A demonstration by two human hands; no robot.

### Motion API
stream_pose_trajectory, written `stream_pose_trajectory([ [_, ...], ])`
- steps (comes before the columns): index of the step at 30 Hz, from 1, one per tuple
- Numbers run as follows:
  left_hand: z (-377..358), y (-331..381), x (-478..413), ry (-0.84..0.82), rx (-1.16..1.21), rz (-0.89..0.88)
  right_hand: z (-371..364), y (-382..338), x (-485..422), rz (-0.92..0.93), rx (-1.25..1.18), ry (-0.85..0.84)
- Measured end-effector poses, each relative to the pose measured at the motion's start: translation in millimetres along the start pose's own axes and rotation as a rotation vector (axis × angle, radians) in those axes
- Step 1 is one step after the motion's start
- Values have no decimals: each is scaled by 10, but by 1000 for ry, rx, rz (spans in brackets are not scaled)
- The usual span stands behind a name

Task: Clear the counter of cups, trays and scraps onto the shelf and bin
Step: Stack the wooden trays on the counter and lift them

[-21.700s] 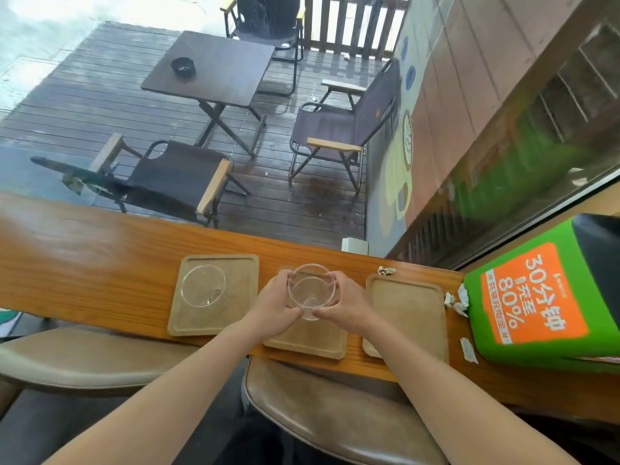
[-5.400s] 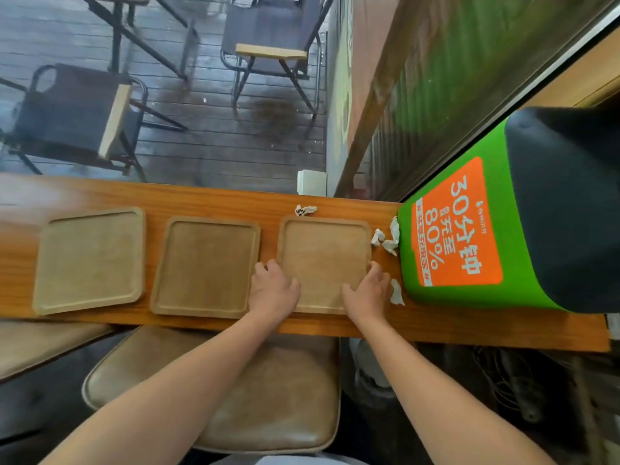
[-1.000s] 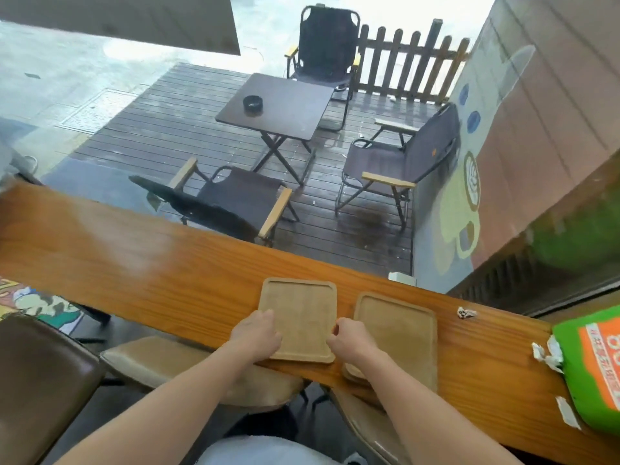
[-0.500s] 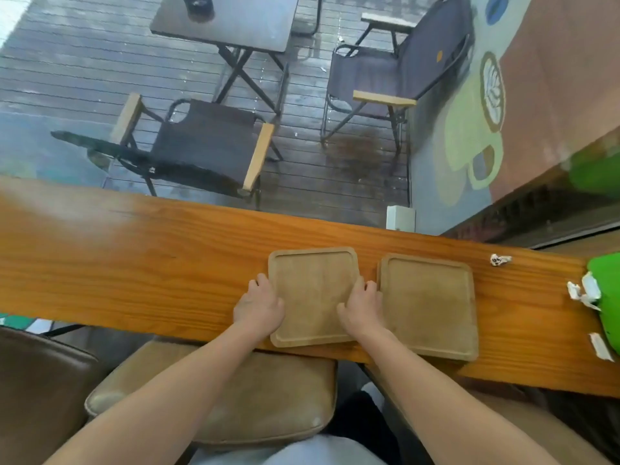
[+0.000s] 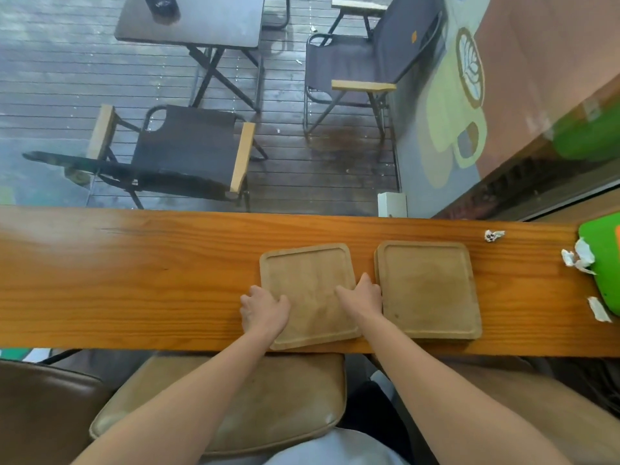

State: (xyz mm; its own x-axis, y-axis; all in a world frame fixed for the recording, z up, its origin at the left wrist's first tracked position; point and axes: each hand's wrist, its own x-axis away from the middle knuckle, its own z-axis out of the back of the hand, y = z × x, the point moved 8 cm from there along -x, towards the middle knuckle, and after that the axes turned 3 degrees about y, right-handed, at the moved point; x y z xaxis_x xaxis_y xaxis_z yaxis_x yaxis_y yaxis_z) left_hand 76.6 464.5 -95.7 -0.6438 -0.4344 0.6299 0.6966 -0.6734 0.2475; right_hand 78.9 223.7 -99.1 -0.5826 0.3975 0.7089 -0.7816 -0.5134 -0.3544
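Two square wooden trays lie on the orange wooden counter (image 5: 134,280). The left tray (image 5: 307,286) is turned slightly and held at both sides: my left hand (image 5: 263,308) grips its left edge and my right hand (image 5: 364,297) grips its right edge, thumb on the tray's surface. The right tray (image 5: 427,286) looks like a stack of two and sits just beyond my right hand. Crumpled paper scraps lie at the counter's right end: one small scrap (image 5: 493,235) near the far edge, a bigger scrap (image 5: 578,256) and a flat scrap (image 5: 599,308) beside the green box.
A green box (image 5: 604,260) stands at the counter's right end. Padded stools (image 5: 235,401) sit under the near edge. Beyond the window are a wet deck, folding chairs (image 5: 188,152) and a dark table (image 5: 198,21).
The left tray has slid a little toward the right tray, with both hands still on its sides. The camera has tilted further down.
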Motion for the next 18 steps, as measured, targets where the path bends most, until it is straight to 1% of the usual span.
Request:
stream_pose_trajectory([
  [2, 14, -58, -40, -7, 25, 36, -44, 39, 12, -22, -4, -27],
  [6, 80, -145, -103, -26, 100, 108, -86, 32, 80, -22, 17, -24],
  [9, 131, -142, -68, -27, 218, 149, -84, 34, 152, -56, -99, -44],
  [12, 128, -12, 27, -95, 363, 102, 35, 36, 227, -66, -221, -43],
  [18, 192, 445, 336, -156, 453, -87, 556, 70, 307, -66, -346, -19],
])
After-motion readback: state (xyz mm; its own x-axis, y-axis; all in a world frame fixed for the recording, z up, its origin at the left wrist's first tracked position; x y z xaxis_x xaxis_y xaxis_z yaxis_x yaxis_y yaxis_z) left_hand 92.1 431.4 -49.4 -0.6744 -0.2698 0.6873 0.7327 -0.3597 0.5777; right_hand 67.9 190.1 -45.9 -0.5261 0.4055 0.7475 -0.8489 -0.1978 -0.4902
